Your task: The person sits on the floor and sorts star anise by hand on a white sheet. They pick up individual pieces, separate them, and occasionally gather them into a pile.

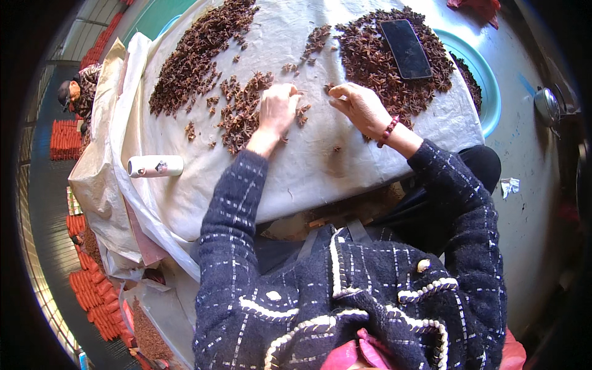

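Note:
Dried star anise lies in piles on a pale sheet [305, 171] over a table. My left hand [279, 105] is at the right side of a small star anise pile [240, 111], fingers bent; what they grip cannot be made out. A star anise piece [302, 114] lies just right of it. My right hand [358, 107], with a dark red bead bracelet, hovers with curled fingers beside the large right pile [370, 55]; a piece of star anise [329, 88] shows at its fingertips, and whether it is held is unclear. Another large pile [194, 60] lies at the upper left.
A smartphone [407, 49] rests on the right pile. A white cylindrical container [156, 166] lies at the table's left. A turquoise basin [492, 101] holding dark material stands beyond the right edge. At far left are a person [85, 90] and stacked red bags [66, 140]. A metal kettle [547, 106] stands far right.

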`<state>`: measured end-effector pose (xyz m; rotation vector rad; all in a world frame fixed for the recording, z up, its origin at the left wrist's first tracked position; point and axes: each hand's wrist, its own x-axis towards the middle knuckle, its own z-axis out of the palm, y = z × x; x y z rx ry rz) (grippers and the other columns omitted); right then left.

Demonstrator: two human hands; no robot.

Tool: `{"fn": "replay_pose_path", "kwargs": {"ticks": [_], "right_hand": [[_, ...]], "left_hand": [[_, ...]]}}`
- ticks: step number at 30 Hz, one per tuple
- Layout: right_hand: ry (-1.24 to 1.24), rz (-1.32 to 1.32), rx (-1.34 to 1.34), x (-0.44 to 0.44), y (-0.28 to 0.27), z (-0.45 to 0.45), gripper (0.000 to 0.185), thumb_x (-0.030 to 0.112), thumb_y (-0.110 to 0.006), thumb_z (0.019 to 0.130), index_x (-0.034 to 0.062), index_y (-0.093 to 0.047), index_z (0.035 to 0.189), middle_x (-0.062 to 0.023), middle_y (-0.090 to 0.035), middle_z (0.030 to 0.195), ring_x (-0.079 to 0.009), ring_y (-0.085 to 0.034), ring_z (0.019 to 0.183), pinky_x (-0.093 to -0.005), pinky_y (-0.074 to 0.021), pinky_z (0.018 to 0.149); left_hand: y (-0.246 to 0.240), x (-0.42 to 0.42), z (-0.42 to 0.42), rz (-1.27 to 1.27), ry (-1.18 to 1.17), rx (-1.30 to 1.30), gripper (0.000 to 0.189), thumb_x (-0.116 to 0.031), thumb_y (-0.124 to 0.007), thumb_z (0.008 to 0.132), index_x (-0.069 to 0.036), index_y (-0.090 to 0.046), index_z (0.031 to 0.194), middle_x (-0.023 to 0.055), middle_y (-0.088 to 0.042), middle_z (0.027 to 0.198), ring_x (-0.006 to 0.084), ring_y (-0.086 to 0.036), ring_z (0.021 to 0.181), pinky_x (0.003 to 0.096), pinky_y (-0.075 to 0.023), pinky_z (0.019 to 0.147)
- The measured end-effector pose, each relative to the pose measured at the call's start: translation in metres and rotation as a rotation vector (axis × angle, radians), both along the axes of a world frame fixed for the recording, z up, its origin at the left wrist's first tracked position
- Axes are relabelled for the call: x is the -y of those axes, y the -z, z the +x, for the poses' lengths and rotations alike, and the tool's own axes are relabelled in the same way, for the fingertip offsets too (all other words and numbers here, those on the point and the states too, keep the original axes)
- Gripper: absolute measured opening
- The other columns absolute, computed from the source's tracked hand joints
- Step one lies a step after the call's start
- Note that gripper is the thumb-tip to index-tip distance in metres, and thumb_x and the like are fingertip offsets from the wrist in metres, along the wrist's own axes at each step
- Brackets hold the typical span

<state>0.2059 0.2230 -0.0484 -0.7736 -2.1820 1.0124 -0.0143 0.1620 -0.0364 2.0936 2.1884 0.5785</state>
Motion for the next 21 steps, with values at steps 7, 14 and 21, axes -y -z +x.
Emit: {"fn": "replay_pose_path", "kwargs": {"ticks": [7, 14, 21], "right_hand": [[-0.15, 0.115, 0.078, 0.01, 0.004, -0.006, 0.017, 0.018, -0.06, 0.092, 0.0015, -0.061, 0.09, -0.018, -0.062, 0.082, -0.0359, -0.062, 0.075, -0.0412, -0.0489, 0.065], [-0.21, -0.004, 0.172, 0.013, -0.033, 0.003, 0.019, 0.014, -0.056, 0.089, -0.0008, -0.058, 0.078, -0.0202, -0.06, 0.071, -0.037, -0.061, 0.066, -0.0415, -0.0488, 0.061], [-0.855, -0.31, 0.258, 0.015, -0.052, 0.019, 0.023, 0.019, -0.063, 0.086, 0.0027, -0.071, 0.101, -0.0159, -0.071, 0.088, -0.027, -0.07, 0.079, -0.0345, -0.0541, 0.074]], "left_hand": [[-0.023, 0.037, 0.045, 0.012, 0.222, 0.427, 0.013, -0.003, -0.069, 0.083, -0.004, -0.069, 0.096, 0.009, -0.068, 0.091, 0.0207, -0.065, 0.077, 0.0306, -0.0529, 0.072], [-0.031, 0.022, 0.055, -0.084, 0.343, -0.031, 0.026, -0.005, -0.067, 0.078, -0.001, -0.062, 0.103, 0.0174, -0.065, 0.095, 0.0328, -0.063, 0.089, 0.0378, -0.0522, 0.081], [-0.015, -0.05, -0.094, -0.02, -0.579, -0.082, 0.031, -0.035, -0.065, 0.08, -0.006, -0.073, 0.084, 0.0172, -0.071, 0.082, 0.0327, -0.066, 0.079, 0.0438, -0.0508, 0.071]]}}
